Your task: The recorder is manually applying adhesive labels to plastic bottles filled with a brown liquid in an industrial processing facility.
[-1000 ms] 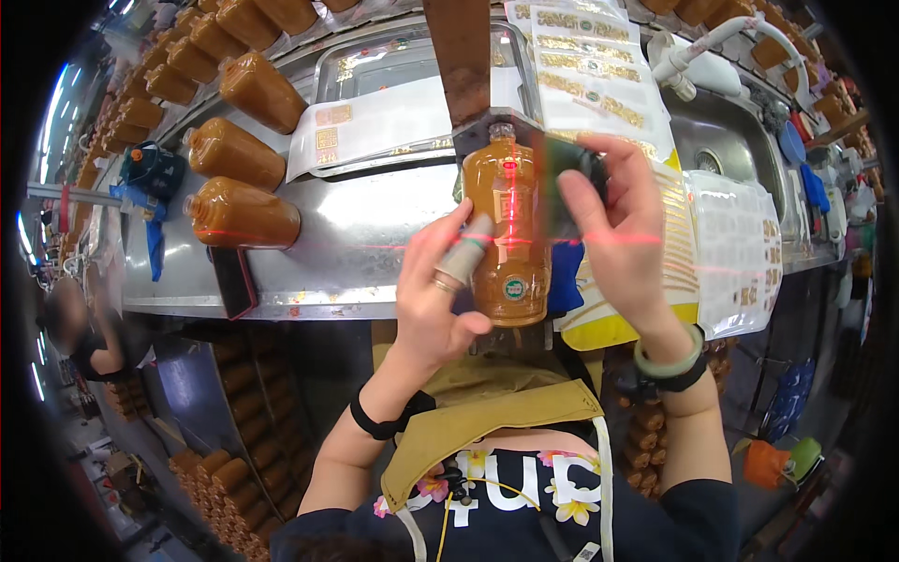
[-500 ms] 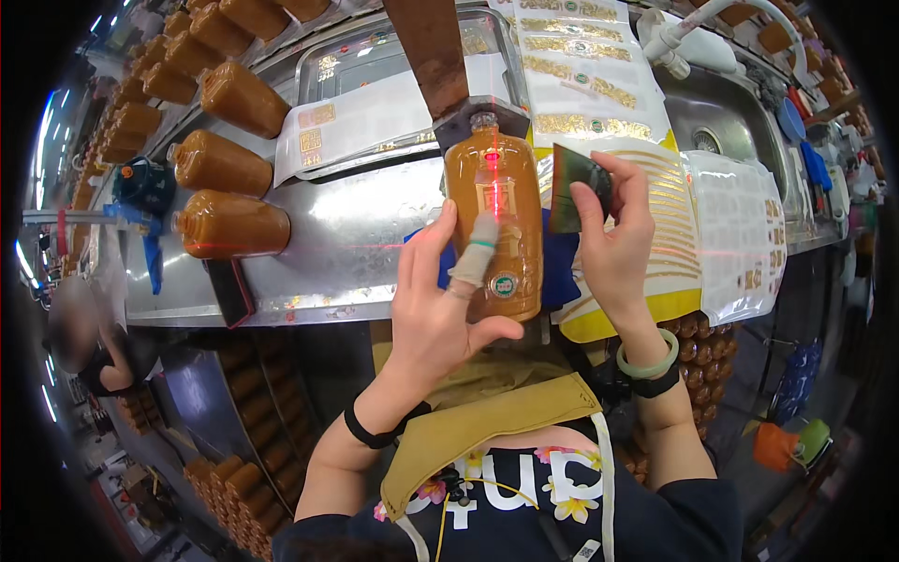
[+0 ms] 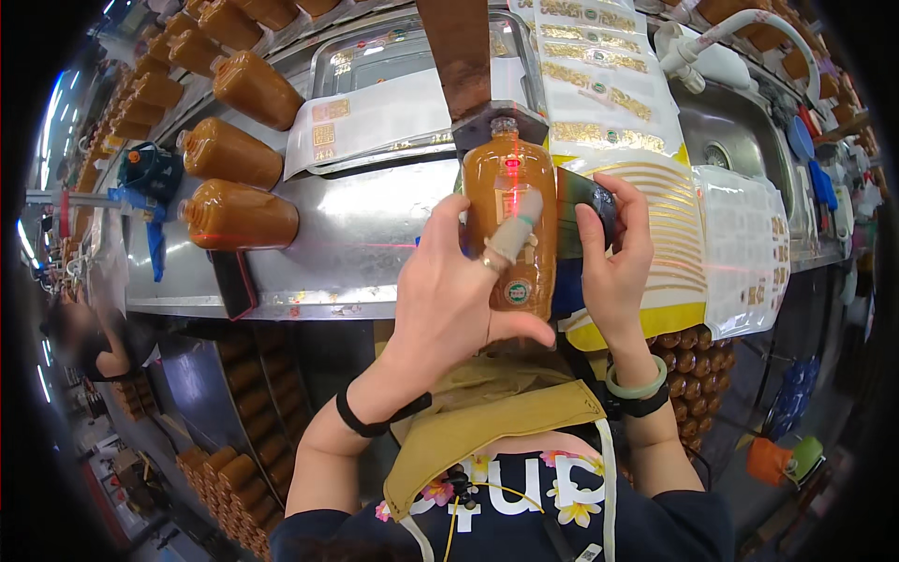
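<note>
A glossy brown bottle point(image 3: 483, 178) lies flat before me, its neck against a dark metal holder point(image 3: 501, 114). It bears a gold character decal and a round green-and-white label point(image 3: 517, 292); a red laser line runs down its face. My left hand point(image 3: 445, 290) is spread over the bottle, fingers apart, with the index finger in a pale finger cover point(image 3: 515, 234) laid across the decal and hiding part of it. In my right hand point(image 3: 615, 267), pinched between thumb and fingers, is a dark green flat scraper-like piece point(image 3: 573, 201), close beside the bottle's right edge.
Several brown bottles point(image 3: 239, 217) lie at the left on the metal bench point(image 3: 361, 239). Behind are a tray point(image 3: 328, 66) and a decal sheet point(image 3: 384, 112). Gold decal sheets point(image 3: 655, 215) cover the right side, beside a sink point(image 3: 721, 117) with a white tap point(image 3: 749, 19).
The view has shifted slightly. My left index finger has moved up over the decal, and the green piece in my right hand has come closer to the bottle's side.
</note>
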Action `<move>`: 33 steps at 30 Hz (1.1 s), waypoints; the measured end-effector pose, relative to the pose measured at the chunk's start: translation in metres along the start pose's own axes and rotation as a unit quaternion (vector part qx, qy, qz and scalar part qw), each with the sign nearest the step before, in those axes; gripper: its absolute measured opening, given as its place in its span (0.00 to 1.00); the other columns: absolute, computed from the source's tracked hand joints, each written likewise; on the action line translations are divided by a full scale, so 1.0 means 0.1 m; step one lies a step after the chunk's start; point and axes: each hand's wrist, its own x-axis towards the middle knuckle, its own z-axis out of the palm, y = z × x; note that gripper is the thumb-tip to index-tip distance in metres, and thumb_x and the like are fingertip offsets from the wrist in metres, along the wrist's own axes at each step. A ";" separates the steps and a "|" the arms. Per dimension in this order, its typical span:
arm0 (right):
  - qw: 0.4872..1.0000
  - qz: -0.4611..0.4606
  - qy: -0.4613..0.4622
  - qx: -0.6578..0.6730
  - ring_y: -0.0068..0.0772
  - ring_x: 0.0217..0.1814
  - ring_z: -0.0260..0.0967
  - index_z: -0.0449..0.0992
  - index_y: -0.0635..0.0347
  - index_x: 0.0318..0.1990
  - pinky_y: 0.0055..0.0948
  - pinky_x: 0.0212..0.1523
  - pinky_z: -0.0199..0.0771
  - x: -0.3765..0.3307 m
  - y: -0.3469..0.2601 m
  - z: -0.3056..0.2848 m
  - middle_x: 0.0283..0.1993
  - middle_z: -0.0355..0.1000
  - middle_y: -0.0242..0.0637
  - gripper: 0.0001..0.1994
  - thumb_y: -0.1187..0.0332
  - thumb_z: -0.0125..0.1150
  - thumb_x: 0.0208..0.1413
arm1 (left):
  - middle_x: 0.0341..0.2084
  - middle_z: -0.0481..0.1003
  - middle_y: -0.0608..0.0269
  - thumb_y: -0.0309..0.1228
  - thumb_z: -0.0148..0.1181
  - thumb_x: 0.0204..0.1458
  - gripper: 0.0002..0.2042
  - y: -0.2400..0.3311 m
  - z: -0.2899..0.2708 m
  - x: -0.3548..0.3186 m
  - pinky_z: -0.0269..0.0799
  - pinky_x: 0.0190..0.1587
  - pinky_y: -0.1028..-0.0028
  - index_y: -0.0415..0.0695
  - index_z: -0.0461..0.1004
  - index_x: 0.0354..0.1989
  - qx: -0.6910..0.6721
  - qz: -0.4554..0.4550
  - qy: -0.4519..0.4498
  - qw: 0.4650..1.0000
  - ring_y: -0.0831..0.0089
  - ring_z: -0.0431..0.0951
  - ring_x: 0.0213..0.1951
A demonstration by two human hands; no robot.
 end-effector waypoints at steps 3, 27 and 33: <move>0.998 0.034 0.009 0.054 0.25 0.45 0.66 0.73 0.65 0.57 0.26 0.49 0.68 0.00 0.01 0.03 0.48 0.75 0.36 0.16 0.76 0.63 0.63 | 0.59 0.66 0.45 0.68 0.72 0.31 0.52 -0.10 0.09 0.09 0.80 0.38 0.63 0.47 0.75 0.66 -0.028 -0.001 0.078 0.997 0.55 0.78 0.35; 0.991 0.097 -0.015 0.087 0.21 0.50 0.69 0.71 0.66 0.60 0.22 0.52 0.70 0.05 -0.05 0.02 0.51 0.73 0.35 0.16 0.78 0.59 0.66 | 0.57 0.70 0.45 0.62 0.75 0.29 0.46 -0.42 0.01 0.42 0.78 0.49 0.60 0.46 0.80 0.59 -0.078 0.046 0.061 0.994 0.51 0.79 0.48; 0.998 0.052 -0.039 0.001 0.19 0.45 0.69 0.74 0.65 0.59 0.22 0.48 0.70 0.29 -0.11 -0.02 0.44 0.75 0.32 0.15 0.76 0.58 0.66 | 0.65 0.68 0.42 0.59 0.74 0.32 0.44 -0.46 0.05 0.27 0.77 0.54 0.58 0.46 0.79 0.61 -0.123 0.056 0.077 0.988 0.47 0.77 0.54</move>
